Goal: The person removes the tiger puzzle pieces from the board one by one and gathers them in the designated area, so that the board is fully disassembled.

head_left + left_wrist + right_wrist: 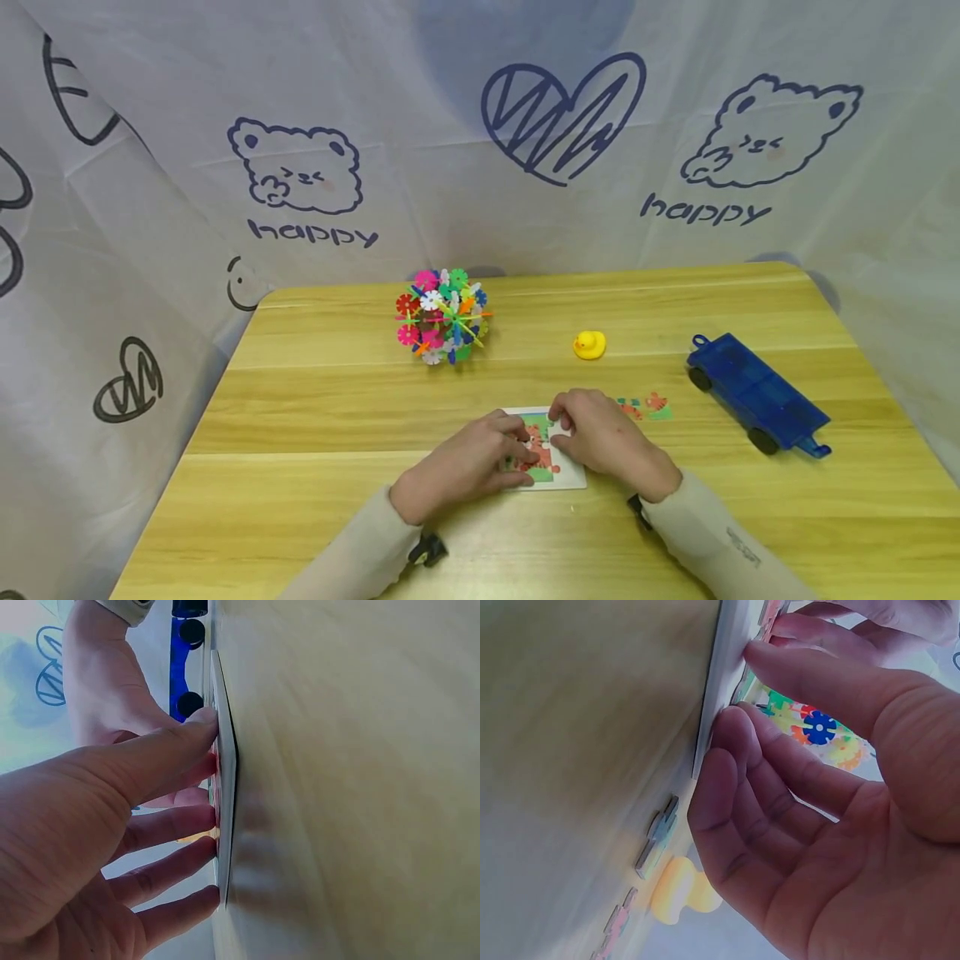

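A jigsaw puzzle (pixel 542 473) with an orange tiger on green lies in a white tray (pixel 572 477) on the table. My left hand (pixel 480 454) spreads over its left part. In the left wrist view, that hand's thumb (pixel 196 726) and fingertips rest on the puzzle near the tray's edge. At the upper right of the picture, my right hand (pixel 603 433) has its thumb and forefinger at either side of a green-edged puzzle piece (pixel 742 684), pinching it low over the tray. Its other fingers curl beside the tray's rim.
Loose puzzle pieces (pixel 658 406) lie right of the tray, partly behind my right hand. Beyond are a yellow toy duck (pixel 590 345) and a colourful ball of flower-shaped discs (pixel 442 317). A blue toy trailer (pixel 761 392) stands at the right. A printed white cloth (pixel 435 192) hangs behind the table.
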A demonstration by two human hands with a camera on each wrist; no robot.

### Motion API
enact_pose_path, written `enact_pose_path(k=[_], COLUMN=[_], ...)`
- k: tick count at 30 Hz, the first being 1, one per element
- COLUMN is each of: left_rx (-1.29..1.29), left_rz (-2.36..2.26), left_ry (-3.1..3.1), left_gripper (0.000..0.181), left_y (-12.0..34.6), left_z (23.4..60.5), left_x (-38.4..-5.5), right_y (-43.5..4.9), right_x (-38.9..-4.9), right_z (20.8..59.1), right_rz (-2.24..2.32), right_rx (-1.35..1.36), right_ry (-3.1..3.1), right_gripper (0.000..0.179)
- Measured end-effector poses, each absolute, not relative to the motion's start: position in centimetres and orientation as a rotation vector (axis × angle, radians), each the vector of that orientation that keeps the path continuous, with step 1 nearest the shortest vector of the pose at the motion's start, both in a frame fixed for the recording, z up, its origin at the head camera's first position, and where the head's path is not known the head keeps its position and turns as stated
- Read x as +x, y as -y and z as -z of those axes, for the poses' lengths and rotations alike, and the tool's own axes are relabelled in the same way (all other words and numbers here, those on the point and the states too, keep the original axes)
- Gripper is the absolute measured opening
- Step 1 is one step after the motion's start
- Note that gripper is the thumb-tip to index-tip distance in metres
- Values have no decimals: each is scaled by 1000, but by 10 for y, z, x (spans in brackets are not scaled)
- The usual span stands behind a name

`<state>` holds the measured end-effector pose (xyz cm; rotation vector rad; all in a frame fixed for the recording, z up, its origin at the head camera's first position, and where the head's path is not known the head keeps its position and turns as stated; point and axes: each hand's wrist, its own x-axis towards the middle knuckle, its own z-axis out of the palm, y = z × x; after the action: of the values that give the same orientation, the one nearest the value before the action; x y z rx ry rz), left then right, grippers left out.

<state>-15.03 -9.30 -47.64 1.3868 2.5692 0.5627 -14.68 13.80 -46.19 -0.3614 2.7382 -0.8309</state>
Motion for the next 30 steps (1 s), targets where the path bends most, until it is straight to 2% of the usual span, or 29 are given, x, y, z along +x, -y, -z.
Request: enact_pose_path(k=[11,18,30], left_rx=[1370,1361,1360], left_rz=[-526,-507,-516], left_ry=[-2590,-2602,-2595], left_gripper=[29,30,29], left_y=[93,92,93], left_z=[475,476,476], left_x=[-149,-149,-149], right_y=[-141,-140,-140], right_x=[-148,-151,-151], right_z=[462,465,467], right_rz=[887,941,971], right_rx=[-381,-363,-409], right_ry=[-2722,-2731,-2777], right_gripper=[15,7,11])
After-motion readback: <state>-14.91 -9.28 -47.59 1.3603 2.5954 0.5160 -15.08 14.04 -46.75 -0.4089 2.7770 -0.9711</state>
